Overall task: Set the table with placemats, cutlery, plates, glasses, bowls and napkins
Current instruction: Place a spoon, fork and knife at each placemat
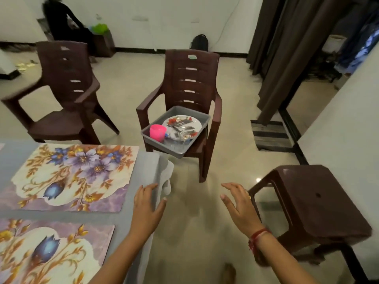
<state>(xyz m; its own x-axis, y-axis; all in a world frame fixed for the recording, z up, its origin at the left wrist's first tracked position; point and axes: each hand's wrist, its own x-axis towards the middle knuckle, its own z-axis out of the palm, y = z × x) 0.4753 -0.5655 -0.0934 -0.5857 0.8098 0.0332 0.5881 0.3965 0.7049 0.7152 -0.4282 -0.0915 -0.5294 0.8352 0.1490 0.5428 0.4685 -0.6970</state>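
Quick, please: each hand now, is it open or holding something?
Left hand: open, fingers straight, at the edge of the grey tablecloth, holding nothing.
Right hand: open, fingers spread, holding nothing.

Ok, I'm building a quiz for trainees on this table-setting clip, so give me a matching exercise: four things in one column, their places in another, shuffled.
Things:
1. pink cup
2. floral placemat
3. grey tub
4. left hand

Places:
A. on the seat of the brown chair
B. resting on the edge of the table
C. inside the tub, beside the plate
D. lying flat on the table

Pairs: 1-C; 2-D; 3-A; 4-B
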